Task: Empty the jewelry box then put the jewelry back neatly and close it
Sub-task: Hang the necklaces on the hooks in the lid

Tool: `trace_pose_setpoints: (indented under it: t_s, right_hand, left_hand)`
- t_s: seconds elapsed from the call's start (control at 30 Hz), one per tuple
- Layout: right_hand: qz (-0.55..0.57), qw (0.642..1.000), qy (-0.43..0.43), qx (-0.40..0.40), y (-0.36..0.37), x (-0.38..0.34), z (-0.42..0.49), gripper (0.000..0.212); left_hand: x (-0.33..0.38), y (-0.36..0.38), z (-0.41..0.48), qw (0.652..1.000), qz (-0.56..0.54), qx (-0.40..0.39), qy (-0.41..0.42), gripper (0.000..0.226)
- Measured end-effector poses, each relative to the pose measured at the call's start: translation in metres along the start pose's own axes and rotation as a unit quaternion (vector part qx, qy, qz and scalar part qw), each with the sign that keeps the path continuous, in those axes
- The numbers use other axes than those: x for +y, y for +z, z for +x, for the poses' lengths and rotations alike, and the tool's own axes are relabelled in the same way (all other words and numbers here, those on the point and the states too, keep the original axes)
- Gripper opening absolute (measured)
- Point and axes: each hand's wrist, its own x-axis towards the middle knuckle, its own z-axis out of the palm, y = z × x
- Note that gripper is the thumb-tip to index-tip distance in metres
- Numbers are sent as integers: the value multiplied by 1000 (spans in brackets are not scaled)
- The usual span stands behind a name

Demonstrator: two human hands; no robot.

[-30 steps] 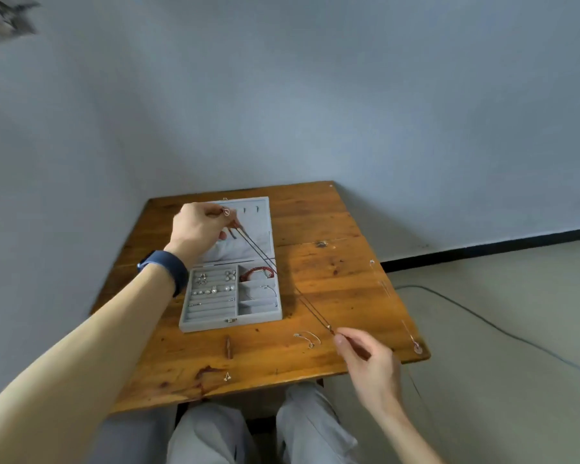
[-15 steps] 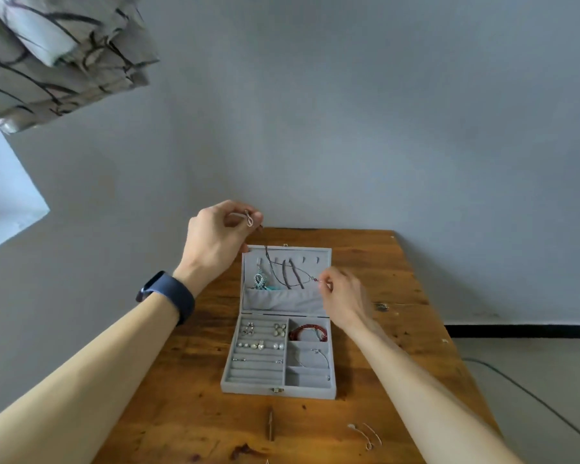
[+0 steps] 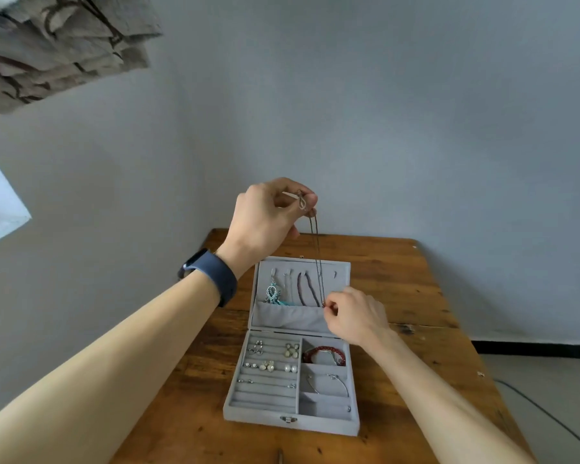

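Left hand [image 3: 265, 222] raised, pinching the silver bow pendant of a thin dark chain necklace [image 3: 316, 252]; right hand [image 3: 355, 316] pinches the chain's lower end. Chain hangs taut between them over the open lid of the grey velvet jewelry box [image 3: 292, 420], which sits below both hands on the wooden table [image 3: 416, 296].

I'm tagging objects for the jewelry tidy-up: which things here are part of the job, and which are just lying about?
Part of the job: jewelry box, necklace pinched by left hand and right hand, red bracelet, earrings.
Just lying about: floor cable, patterned cloth.
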Motion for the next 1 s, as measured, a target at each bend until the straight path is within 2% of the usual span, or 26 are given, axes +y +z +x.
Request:
trace_pose_setpoints:
  t_s: [0.13,0.27,0.37,0.43,0.5,0.53,0.6,0.7,0.73,0.87,1.0]
  right_hand:
    - [34,998,-30,-41,1,3,-4,23]
    - [119,991,-42,-48,-8,12,-13,33]
    - [240,970,14,25,-23,21,-16,32]
    - [321,940,57,100,-33,23,-15,27]
    - [371,913,71,153,-43,21,-12,31]
    - [386,906,68,160,-49,19,-10,36]
    - [419,899,44,121,-61,12,-5,43]
    - [387,920,-6,62,-68,-2,2,30]
    - [356,932,-14,70,-68,-7,4,22]
    - [249,960,2,125,-59,-13,11,33]
    - [185,973,29,135,-44,3,8,20]
  left_hand:
    - [-3,23,9,1000,11,-20,0,13]
    - [-17,44,16,993,99,-71,8,4]
    - [-27,55,21,986,140,-86,3,16]
    - [-30,60,23,983,159,-90,-1,20]
    - [-31,63,27,981,172,-90,-4,22]
    - [-31,64,28,981,174,-87,-7,21]
    - [-28,64,32,982,172,-76,-14,20]
    - [-22,64,37,986,152,-64,-9,14]
    - [-19,63,38,989,134,-57,-4,10]
    - [-14,58,37,998,54,-24,-11,8]
    - [-23,51,29,999,41,-9,-22,9]
